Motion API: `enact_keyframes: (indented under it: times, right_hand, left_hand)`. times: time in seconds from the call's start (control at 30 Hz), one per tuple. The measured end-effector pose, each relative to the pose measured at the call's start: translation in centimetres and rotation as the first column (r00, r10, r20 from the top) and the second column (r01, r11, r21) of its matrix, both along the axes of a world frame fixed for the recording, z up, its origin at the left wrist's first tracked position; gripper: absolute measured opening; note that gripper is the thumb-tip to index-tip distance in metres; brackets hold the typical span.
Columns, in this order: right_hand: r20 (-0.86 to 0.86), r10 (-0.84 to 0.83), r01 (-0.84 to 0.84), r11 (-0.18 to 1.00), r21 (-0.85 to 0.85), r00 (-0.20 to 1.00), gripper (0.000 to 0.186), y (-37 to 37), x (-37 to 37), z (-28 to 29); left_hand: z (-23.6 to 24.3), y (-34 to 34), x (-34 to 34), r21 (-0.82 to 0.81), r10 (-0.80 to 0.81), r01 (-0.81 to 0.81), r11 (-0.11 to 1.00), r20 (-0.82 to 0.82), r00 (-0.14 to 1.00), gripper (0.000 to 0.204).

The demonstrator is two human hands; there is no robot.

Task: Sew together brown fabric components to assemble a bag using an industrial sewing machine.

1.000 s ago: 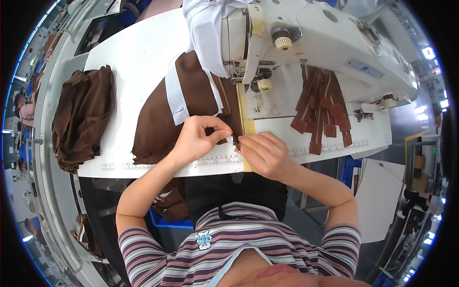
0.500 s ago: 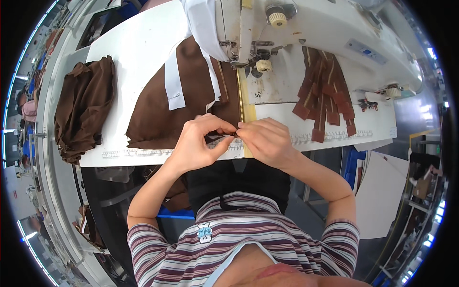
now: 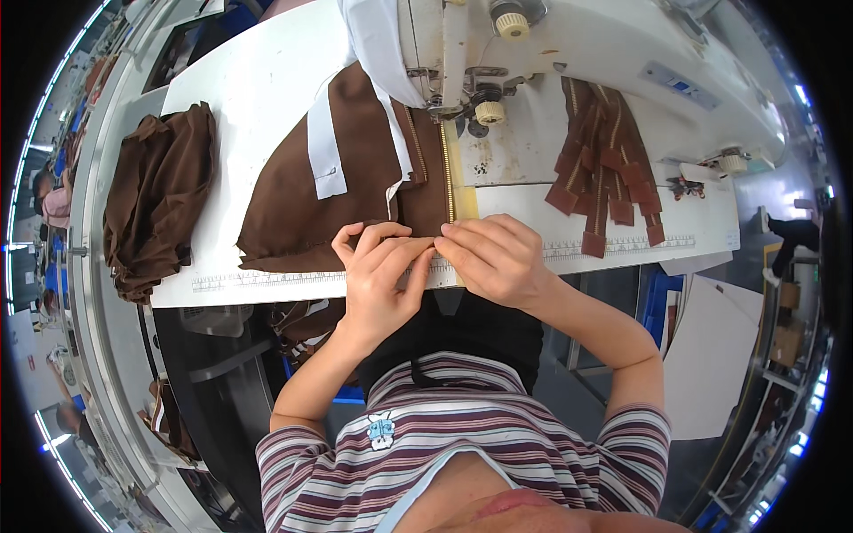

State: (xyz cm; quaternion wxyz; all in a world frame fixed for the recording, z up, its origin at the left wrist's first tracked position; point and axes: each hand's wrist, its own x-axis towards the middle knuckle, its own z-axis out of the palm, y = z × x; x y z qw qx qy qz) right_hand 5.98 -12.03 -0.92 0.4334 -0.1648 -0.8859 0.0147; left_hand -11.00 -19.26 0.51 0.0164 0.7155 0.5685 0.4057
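Note:
A brown fabric piece [image 3: 302,204] with white strips [image 3: 325,160] lies on the white sewing table [image 3: 222,71]. A brass-toothed zipper [image 3: 447,173] runs along its right side from under the sewing machine's presser area. My left hand [image 3: 382,275] pinches the lower edge of the brown fabric by the zipper's bottom end, fingertips close to those of my right hand [image 3: 493,258]. My right hand holds the zipper's end between curled fingers. What exactly sits between the fingertips is partly hidden.
A crumpled brown fabric pile [image 3: 155,195] lies at the left. Several brown zipper strips [image 3: 609,169] lie right of the sewing machine [image 3: 622,44]. A ruler strip runs along the front edge. Pale boards [image 3: 711,355] and a blue bin [image 3: 656,311] stand below at right. Other people work at far left.
Both hands have moved slightly up in the picture along with the table edge. My left hand has shifted right and turned, its fingers now more bunched at the zipper's end.

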Motion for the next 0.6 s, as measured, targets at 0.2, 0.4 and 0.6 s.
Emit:
enact_keyframes:
  times: [0.2, 0.4, 0.6]
  right_hand:
    - [0.083, 0.101, -0.103, 0.994, 0.023, 0.991, 0.015, -0.1, 0.7, -0.1]
    - [0.132, 0.143, -0.116, 0.974, -0.195, 0.981, 0.019, 0.2, 1.7, -0.6]
    - [0.120, 0.212, -0.146, 0.901, -0.409, 0.970, 0.027, -0.2, 2.5, 0.3]
  left_hand:
    - [2.0, 6.6, -7.5, -0.041, 0.300, -0.316, 0.948, 0.445, 0.844, 0.008]
    - [3.7, 3.9, -4.0, -0.006, -0.302, 0.303, 0.953, -0.091, 0.949, 0.012]
    - [0.8, 0.7, -2.4, -0.144, -0.338, 0.319, 0.937, -0.130, 0.932, 0.029]
